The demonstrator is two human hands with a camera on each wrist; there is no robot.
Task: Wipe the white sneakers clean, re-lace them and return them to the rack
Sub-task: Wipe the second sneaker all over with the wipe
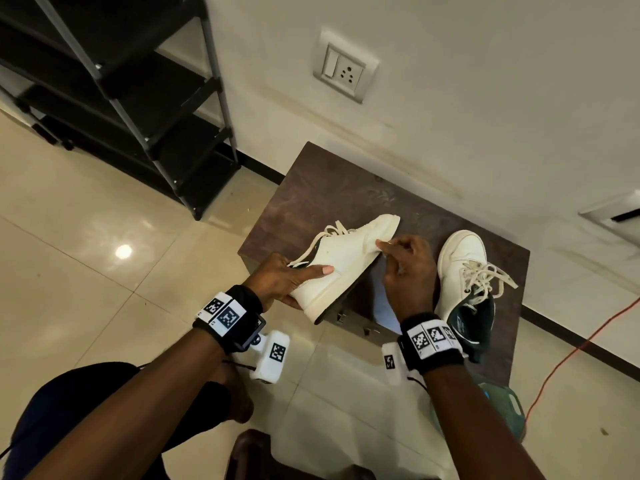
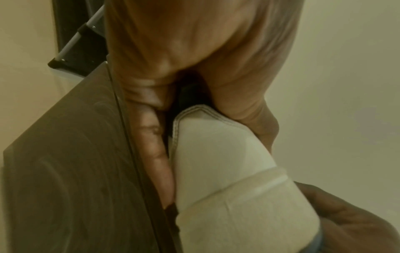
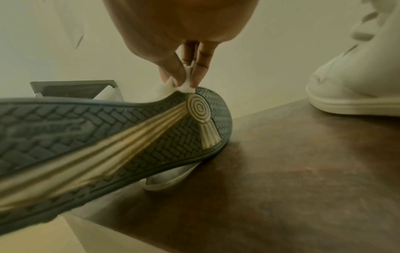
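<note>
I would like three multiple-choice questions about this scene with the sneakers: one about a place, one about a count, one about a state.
1. Where does the second sneaker stand?
A. on the rack
B. on the brown table
C. on the floor

2. How many white sneakers are visible?
A. one
B. two
C. three

3. What does the right hand do?
A. pinches a white wipe at the held sneaker
B. hangs idle
C. ties a lace

Answers: 1 B, it rests on the tabletop; 2 B, one in the left hand, one on the table; 3 A, fingertips pinch the wipe at the sole edge.
</note>
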